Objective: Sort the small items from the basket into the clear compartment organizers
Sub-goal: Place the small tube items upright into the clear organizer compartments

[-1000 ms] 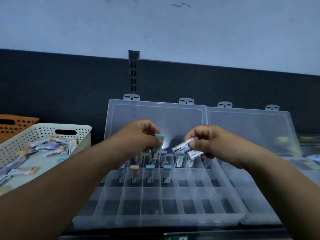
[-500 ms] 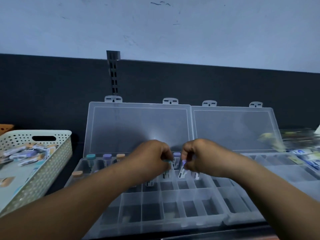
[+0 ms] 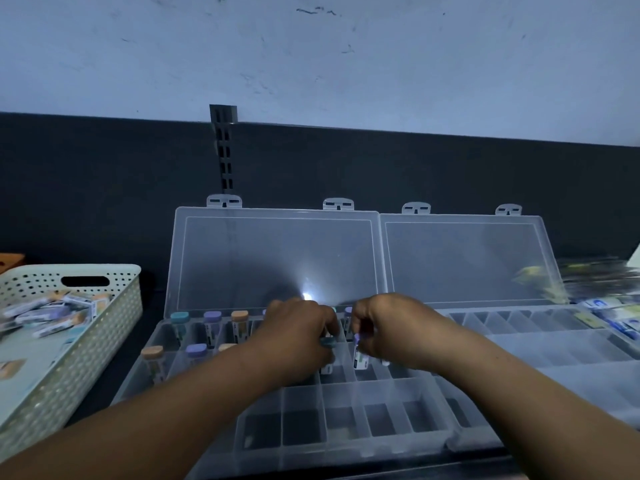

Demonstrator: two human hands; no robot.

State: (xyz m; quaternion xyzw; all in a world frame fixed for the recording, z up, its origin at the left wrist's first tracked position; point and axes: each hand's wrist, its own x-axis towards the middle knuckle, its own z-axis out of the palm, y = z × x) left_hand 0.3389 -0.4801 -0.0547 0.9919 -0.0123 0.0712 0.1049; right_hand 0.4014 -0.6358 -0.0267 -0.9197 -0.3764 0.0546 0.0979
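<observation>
Your left hand (image 3: 301,336) curls its fingers round a teal-capped tube (image 3: 327,342). Just beside it, your right hand (image 3: 384,329) pinches a purple-capped tube (image 3: 360,358). Both tubes point down into the clear organizer (image 3: 301,424) right under your fingers. The white basket (image 3: 104,344), with more tubes inside, sits well off to the left of your left hand.

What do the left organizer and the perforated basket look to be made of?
Left organizer: probably clear, slightly frosted rigid plastic; the wall shows through its raised lid, which carries a light glare. Basket: cream, matte moulded plastic, judging by its even rows of holes and cut-out handle.
</observation>
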